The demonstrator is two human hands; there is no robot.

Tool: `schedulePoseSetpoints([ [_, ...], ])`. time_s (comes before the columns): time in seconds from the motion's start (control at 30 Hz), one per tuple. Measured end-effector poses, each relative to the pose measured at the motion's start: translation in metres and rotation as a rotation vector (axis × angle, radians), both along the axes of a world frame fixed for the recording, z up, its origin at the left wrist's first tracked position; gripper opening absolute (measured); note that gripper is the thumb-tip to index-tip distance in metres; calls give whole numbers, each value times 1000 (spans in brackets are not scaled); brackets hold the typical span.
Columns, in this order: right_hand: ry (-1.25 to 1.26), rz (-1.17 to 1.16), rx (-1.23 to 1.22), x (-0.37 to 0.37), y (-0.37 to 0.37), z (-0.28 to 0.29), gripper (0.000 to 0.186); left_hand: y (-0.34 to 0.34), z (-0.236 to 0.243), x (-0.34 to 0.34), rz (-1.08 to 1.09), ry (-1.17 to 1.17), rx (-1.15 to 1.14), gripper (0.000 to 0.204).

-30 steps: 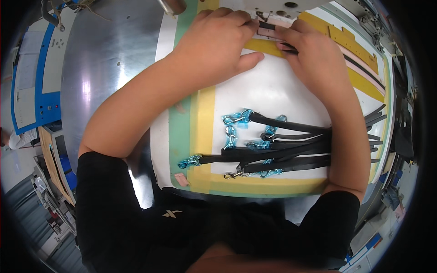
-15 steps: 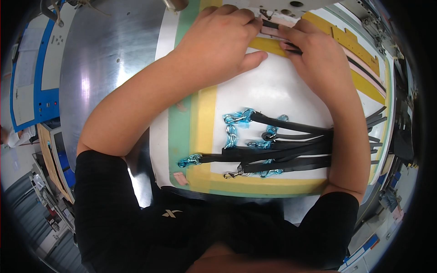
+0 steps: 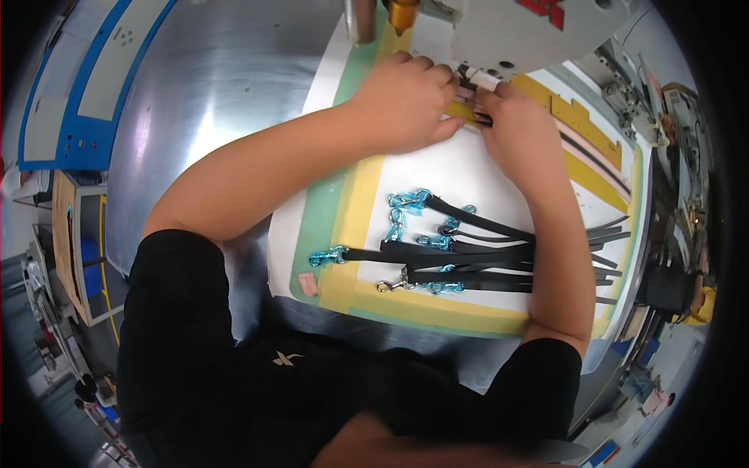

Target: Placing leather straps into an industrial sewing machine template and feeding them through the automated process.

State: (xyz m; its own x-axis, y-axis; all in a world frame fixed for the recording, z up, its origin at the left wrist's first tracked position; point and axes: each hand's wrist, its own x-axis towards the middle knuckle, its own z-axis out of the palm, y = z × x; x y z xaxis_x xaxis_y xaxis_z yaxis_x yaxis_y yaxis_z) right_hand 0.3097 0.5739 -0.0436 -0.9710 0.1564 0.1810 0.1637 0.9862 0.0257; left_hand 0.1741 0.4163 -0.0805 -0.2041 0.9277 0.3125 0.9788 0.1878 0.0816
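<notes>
Black strap (image 3: 483, 119) steadied by two hands close to a sewing machine head (image 3: 515, 39)

The strap lies at the near edge of the machine head, between the hands; the right hand (image 3: 511, 129), just on the near side of the head, has thumb and fingers nearly closed on it, seemingly to keep it straight; the left hand (image 3: 409, 101), to the head's left, bends its fingers towards the strap with the thumb well apart, perhaps pressing it flat, though its fingertips are hidden and I cannot tell whether it grips; nearer the wearer than the head, more straps (image 3: 484, 256) lie in a loose pile on a white board (image 3: 437, 171), clip ends mostly to the left; blue film (image 3: 396, 226) wraps most of the metal clips, probably against scratches; one clip (image 3: 394, 285) looks bare.
</notes>
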Motion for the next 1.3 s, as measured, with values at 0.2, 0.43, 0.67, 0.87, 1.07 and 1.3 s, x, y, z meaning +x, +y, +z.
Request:
schedulePoseSetpoints([
  [0.2,-55,-13,-35,5,3,7,31,-2,-5,-4,-9,8,55,53],
  [0.43,-82,-96,-119,35,26,10,36,-5,1,-1,16,6,7,51],
  [0.67,-90,-146,-106,28,14,12,34,-7,11,5,9,67,-21,49],
  [0.87,-69,-149,-69,32,11,4,37,-8,7,9,63,100,-28,46],
  [1.07,-64,-192,-74,34,3,8,38,-3,14,20,95,113,-58,43],
  [1.3,-63,-287,-79,62,39,9,37,6,25,32,116,36,-84,42],
])
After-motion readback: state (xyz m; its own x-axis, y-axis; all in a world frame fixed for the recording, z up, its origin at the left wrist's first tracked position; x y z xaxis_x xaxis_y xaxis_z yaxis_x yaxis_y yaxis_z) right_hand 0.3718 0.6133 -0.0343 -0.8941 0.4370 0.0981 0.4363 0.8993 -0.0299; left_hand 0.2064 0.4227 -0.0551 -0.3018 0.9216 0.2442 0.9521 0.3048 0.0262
